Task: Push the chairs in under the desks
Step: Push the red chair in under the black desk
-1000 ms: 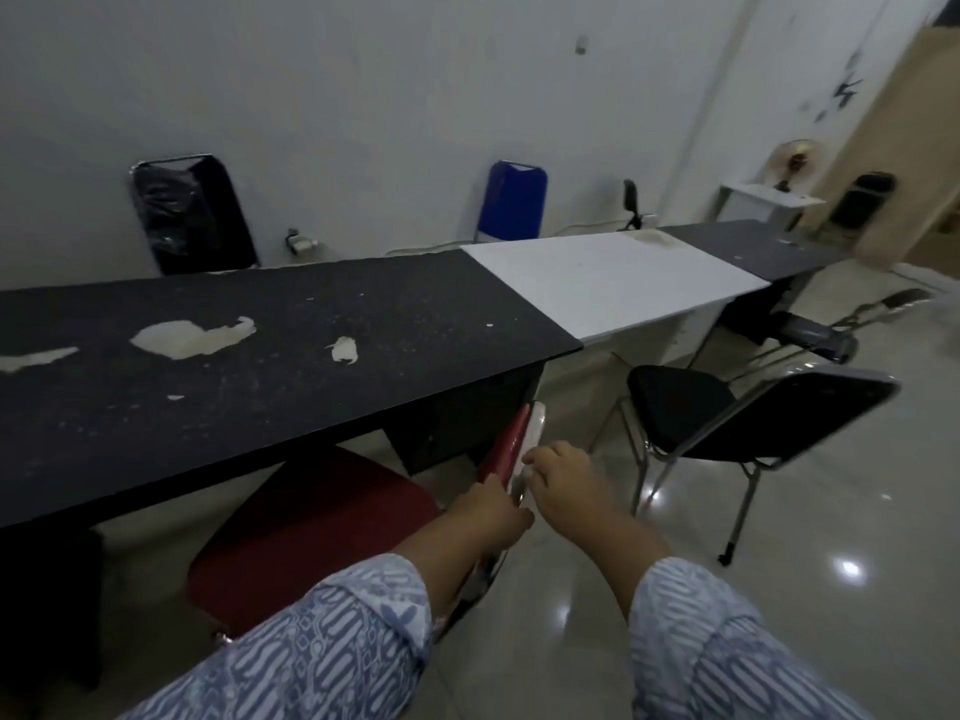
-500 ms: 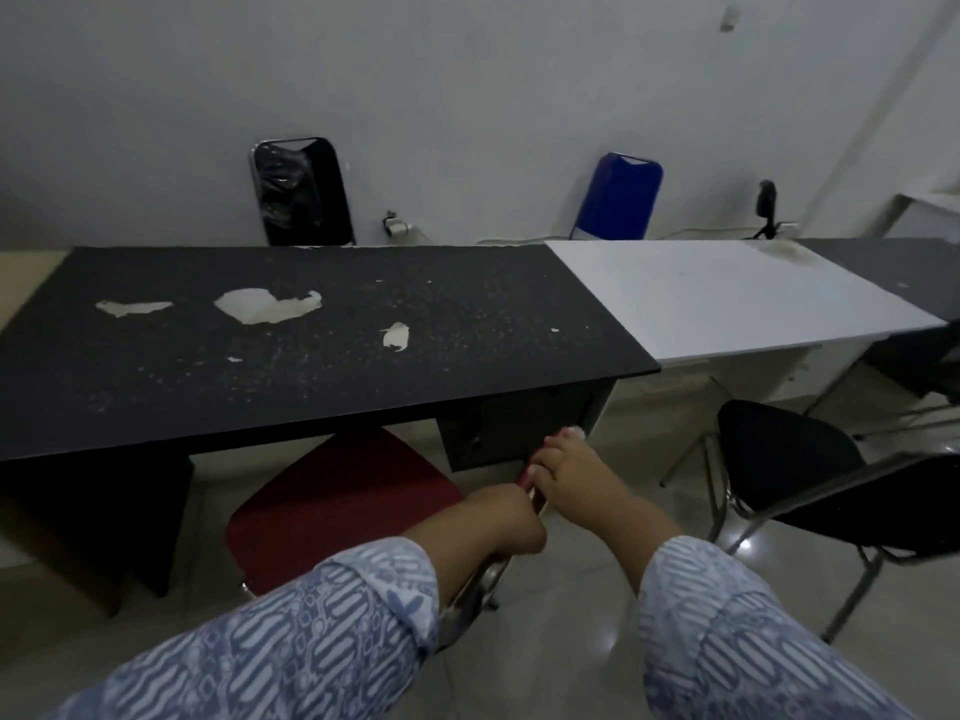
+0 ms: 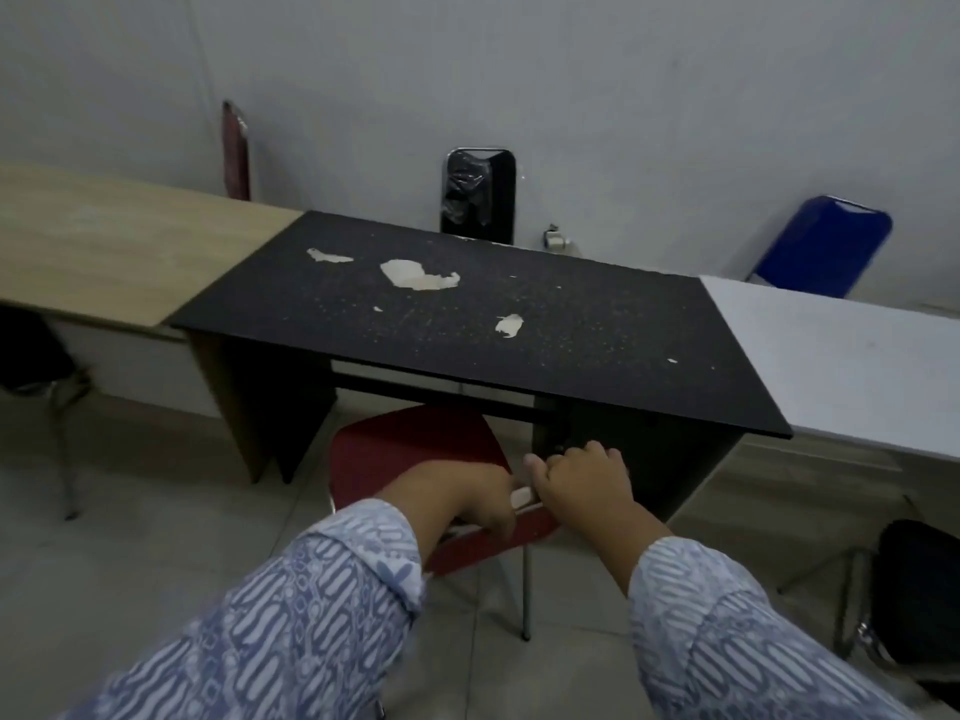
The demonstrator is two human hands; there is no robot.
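A red chair (image 3: 395,449) stands at the front of the black desk (image 3: 545,324), its seat partly under the desk's edge. My left hand (image 3: 467,491) and my right hand (image 3: 587,485) both grip the top of the chair's backrest, side by side. A black chair (image 3: 919,595) stands on the floor at the right edge, out from the white desk (image 3: 852,356). At the far left another dark chair (image 3: 31,356) sits under the wooden desk (image 3: 119,241).
Behind the desks, against the wall, stand a black chair back (image 3: 478,197), a blue chair back (image 3: 821,246) and a red chair back (image 3: 235,148). Tiled floor lies open to the left of my arms.
The view has swung left, bringing the wooden desk into sight. The red chair has turned square to the black desk with both hands still on its backrest.
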